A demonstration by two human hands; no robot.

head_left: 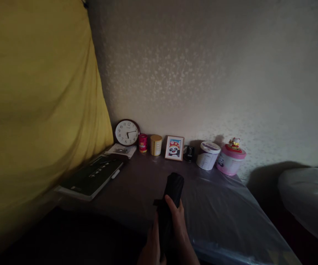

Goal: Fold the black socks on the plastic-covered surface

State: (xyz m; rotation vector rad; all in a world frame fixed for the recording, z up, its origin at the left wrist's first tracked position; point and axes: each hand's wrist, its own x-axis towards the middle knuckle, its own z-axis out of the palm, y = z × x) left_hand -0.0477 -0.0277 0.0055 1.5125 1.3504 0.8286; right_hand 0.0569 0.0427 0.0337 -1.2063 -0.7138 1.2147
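A black rolled, cylinder-shaped object (172, 187), perhaps a folded umbrella, points up and away over the near part of the table. A short dark strap or flap sticks out from its left side. My right hand (177, 217) wraps its right side, thumb lying across the top. Lower down on the left, my left hand (152, 241) is closed round it, partly lost in shadow. The object's lower end is too dark to make out.
Along the wall stand a clock (127, 132), red can (142, 143), yellow canister (156, 145), framed panda picture (174, 148), small black object (189, 153), white tub (208, 156) and pink tub (230, 162) bearing a figurine. A dark board (92, 175) lies left, beside a yellow curtain (43, 92).
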